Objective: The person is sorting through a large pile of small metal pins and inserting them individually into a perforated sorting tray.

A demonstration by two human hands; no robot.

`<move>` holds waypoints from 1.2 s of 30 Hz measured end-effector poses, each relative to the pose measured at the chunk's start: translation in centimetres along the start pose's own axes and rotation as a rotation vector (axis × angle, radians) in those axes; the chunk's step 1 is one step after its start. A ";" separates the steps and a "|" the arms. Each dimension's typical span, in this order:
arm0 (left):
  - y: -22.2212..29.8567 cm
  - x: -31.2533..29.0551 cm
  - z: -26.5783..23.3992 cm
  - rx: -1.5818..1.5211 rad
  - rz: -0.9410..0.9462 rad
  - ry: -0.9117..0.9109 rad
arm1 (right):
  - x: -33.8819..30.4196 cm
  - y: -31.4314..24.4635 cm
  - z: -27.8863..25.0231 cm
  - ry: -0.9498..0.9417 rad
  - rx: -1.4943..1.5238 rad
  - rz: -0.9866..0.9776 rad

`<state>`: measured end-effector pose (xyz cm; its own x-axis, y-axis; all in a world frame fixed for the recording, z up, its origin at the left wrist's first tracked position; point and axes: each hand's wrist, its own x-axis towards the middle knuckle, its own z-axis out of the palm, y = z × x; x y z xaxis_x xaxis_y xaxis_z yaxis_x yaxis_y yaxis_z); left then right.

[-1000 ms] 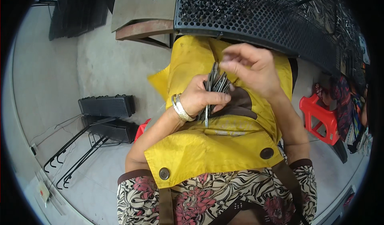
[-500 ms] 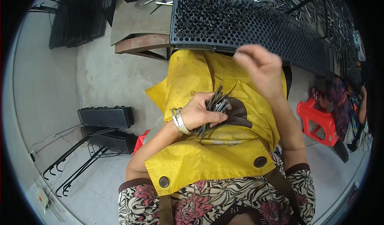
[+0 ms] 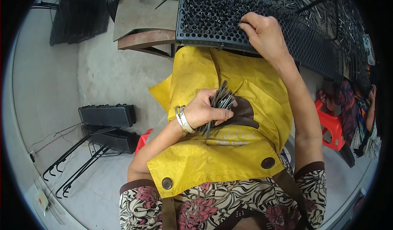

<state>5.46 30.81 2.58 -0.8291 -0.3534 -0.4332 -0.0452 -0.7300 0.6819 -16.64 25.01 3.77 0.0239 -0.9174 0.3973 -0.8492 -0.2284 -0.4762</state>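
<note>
Above my yellow apron (image 3: 192, 72), my left hand (image 3: 202, 110) is closed round a bundle of thin dark metal strips (image 3: 222, 99), their ends poking out past the thumb. My right hand (image 3: 266, 35) reaches over the front edge of a long black perforated rack (image 3: 301, 42), thumb and fingers pinched just above its holes. Whatever sits in that pinch is too small or hidden to make out. The left and middle holes of the rack are packed with upright dark pieces (image 3: 217, 15); toward the right, the visible holes have nothing standing in them.
Loose metal strips (image 3: 311, 3) lie heaped behind the rack on the worktable (image 3: 143, 19). More black racks with hooked rods (image 3: 108, 115) stand on the floor at left. To the right, another person (image 3: 354, 111) is beside a red plastic stool (image 3: 329, 125).
My right hand has moved forward, from above the apron to the rack's holes, its fingertips now over them. The left hand keeps its bundle nearly in place.
</note>
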 end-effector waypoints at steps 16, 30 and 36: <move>0.1 0.0 0.0 -0.084 -0.042 -0.052 | -7.0 -7.3 -1.3 -0.519 1.151 0.749; 0.3 0.2 0.1 0.034 0.007 0.035 | -7.1 -3.2 -2.1 -0.007 1.373 0.825; 0.2 0.3 0.2 -0.109 0.074 0.252 | -7.2 -3.3 -2.4 0.095 1.304 0.795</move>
<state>5.11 30.72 2.73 -0.6625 -0.5328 -0.5266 0.0824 -0.7505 0.6557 -15.26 33.13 4.34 -0.2750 -0.9248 -0.2630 0.4171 0.1317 -0.8992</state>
